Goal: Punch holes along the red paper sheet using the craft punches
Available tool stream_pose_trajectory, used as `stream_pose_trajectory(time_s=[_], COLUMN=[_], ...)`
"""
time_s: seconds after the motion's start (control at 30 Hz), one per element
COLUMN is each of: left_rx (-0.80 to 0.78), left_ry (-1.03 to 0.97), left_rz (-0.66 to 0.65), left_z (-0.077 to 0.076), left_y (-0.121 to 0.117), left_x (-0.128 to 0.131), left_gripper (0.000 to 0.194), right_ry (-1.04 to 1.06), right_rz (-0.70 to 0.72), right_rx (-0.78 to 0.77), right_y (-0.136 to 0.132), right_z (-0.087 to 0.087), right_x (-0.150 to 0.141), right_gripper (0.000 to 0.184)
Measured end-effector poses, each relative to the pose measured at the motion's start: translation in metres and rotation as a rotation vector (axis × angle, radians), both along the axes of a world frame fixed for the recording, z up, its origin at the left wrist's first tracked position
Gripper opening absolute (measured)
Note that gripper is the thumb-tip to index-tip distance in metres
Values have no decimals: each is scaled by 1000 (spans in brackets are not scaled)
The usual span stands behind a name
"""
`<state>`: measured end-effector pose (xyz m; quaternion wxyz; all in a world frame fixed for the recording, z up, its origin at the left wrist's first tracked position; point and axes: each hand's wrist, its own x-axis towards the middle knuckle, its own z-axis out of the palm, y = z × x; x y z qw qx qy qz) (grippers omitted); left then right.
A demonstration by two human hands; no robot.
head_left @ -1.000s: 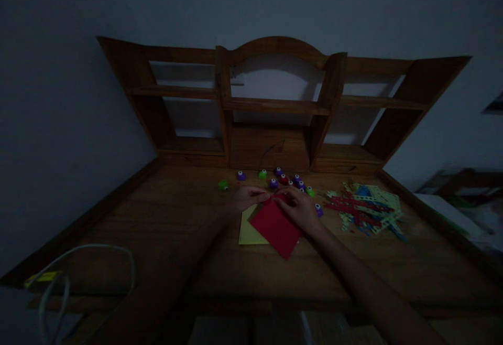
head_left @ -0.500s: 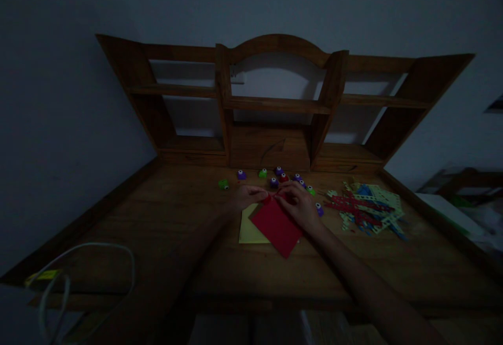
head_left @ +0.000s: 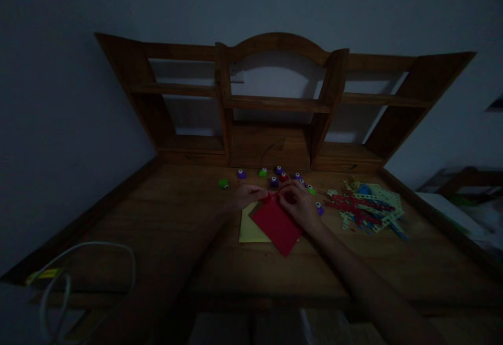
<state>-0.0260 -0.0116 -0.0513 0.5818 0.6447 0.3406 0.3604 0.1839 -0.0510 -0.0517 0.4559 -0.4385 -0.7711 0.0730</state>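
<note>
Currently, both hands work close together over the middle of a wooden desk (head_left: 165,224). The left hand (head_left: 245,196) is narrow: its thumb and fingers pinch a small red piece (head_left: 268,198) at the upper corner of the red sheet. Because the light is weak, I cannot tell whether this piece is separate or a part of the sheet. The right hand (head_left: 299,204) is also narrow, with curled fingers, and it holds the upper edge of the red sheet (head_left: 279,227) between thumb and fingers. The red sheet is turned like a diamond, below and between the two hands, and it covers a part of a yellow sheet (head_left: 250,229).

Behind the hands there are several small objects with round white tops. A purple one (head_left: 241,175) and a green one (head_left: 262,173) stand on the left side of this group; another green one (head_left: 223,183), farther left, seems tipped over. A red one (head_left: 283,177) is among the purple ones near the right hand. To the right of this hand lies a heap of cut paper (head_left: 365,207) in red, blue and pale yellow. At the back rises a wooden shelf (head_left: 275,105).
</note>
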Motion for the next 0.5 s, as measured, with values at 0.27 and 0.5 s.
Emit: stream_pose_trajectory(time_s=[0.27, 0.5], left_rx=[63, -128], left_ry=[95, -53], left_rz=[99, -54], left_z=[-4, -4], left_y=[12, 0], left_x=[-9, 1], left_gripper=[51, 50], right_ry=[-37, -26], right_rz=[32, 134], right_rx=[5, -119], right_y=[5, 4], right_z=[-5, -12], right_x=[1, -2], right_gripper=[7, 8])
